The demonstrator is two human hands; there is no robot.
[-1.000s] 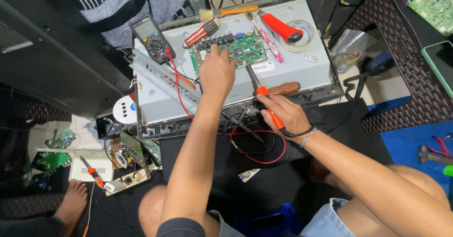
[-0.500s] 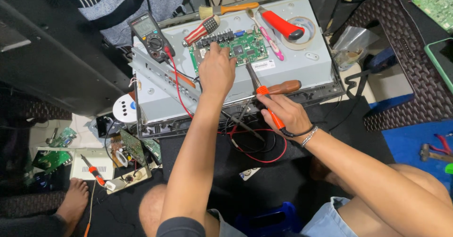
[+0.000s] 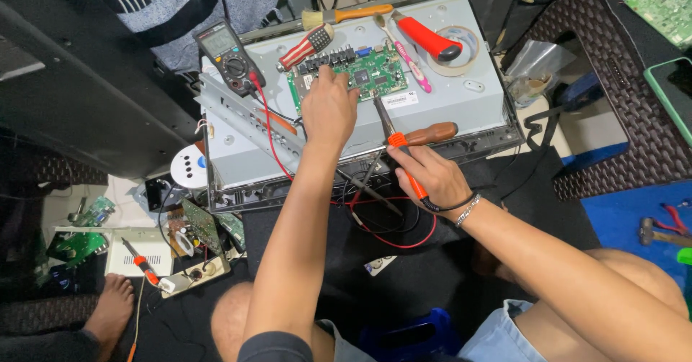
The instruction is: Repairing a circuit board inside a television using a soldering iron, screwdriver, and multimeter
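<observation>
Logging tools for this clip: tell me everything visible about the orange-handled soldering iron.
The orange-handled soldering iron is a slim tool with a dark metal shaft, an orange collar and grip, and a black cord leaving its rear end. The right hand grips it like a pen, tilted, tip pointing up-left toward the lower edge of the green circuit board on the grey metal back panel. The left hand rests on the board beside the tip.

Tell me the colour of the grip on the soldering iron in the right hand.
Orange, on the soldering iron held by the right hand; the head view shows it best.
</observation>
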